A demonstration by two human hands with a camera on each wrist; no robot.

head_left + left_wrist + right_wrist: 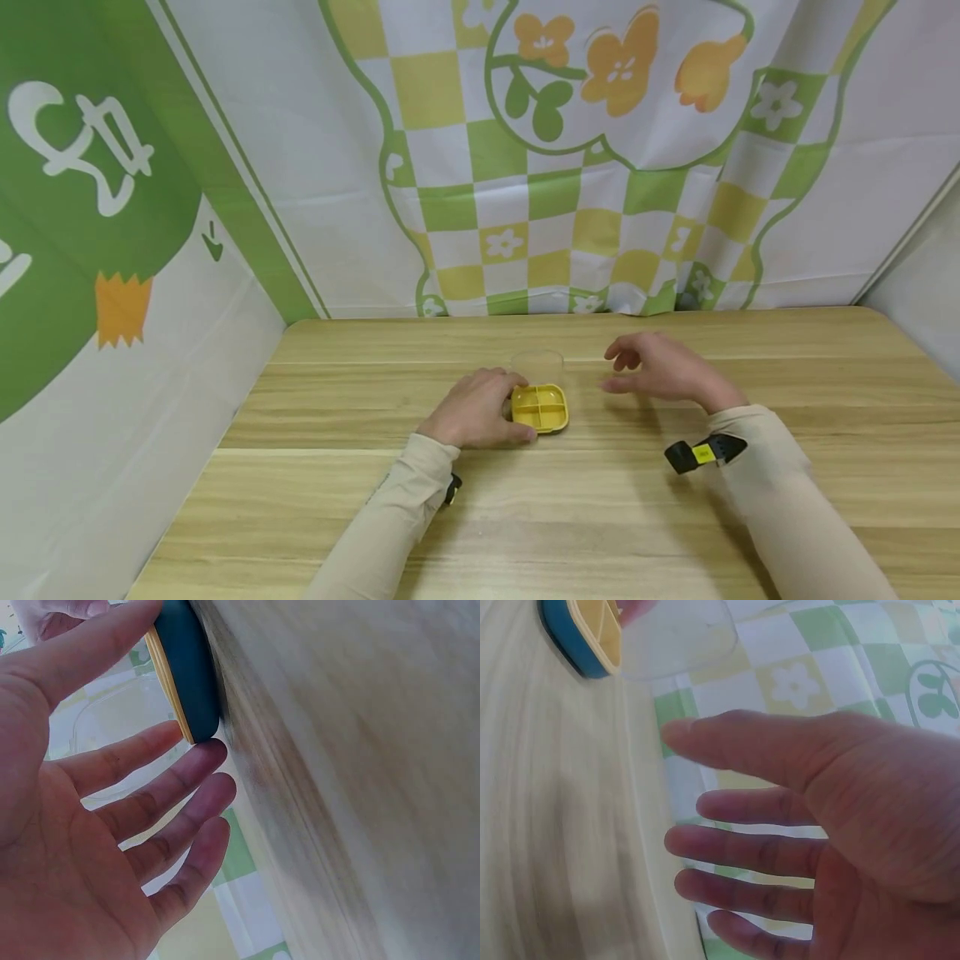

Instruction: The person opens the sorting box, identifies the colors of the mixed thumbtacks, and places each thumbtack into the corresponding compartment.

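A small square pill box (540,408) sits on the table with its clear lid (537,363) swung up at the far side. Four-way dividers split its yellow inside, and the wrist views show a dark teal outer shell (187,671). My left hand (480,410) holds the box from the left, thumb at the near edge and index finger at the far corner. To the right of the box and apart from it, my right hand (660,367) hovers with loosely bent fingers and nothing in them. In the right wrist view its fingers (742,851) look nearly straight.
The wooden table (525,517) runs back to a printed curtain (555,208) with green and yellow checks. Another printed sheet (150,333) hangs along the left side. A wrist camera (701,452) is strapped to the right sleeve.
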